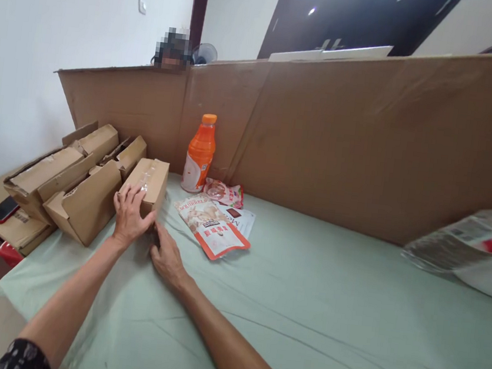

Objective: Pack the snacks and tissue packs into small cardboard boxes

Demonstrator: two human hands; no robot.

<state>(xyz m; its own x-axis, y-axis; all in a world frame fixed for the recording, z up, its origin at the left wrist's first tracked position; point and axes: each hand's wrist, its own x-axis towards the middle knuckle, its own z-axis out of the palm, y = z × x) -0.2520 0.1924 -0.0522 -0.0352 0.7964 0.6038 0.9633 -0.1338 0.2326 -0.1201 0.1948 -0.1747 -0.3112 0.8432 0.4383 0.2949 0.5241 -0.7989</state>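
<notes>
A small taped cardboard box [154, 180] sits on the green cloth at the left of centre. My left hand [131, 211] lies over its near end, fingers spread across the top and the thumb at the near right corner. Low at that same corner is my right hand [170, 259], its fingers bent and pressed against the box; their tips are partly hidden. Right of the box lie an orange-and-beige snack pouch [212, 228], a white packet [245, 220] and a pink packet [226, 193]. Behind them stands an orange bottle [200, 152] with an orange cap.
Several cardboard boxes [88, 199] stand close together on the left, by a phone [2, 209] on flat cardboard. A tall cardboard panel [344, 136] borders the green-covered table [324, 312] at the back, with a person's head behind it. Clear plastic packaging [465, 245] lies at right.
</notes>
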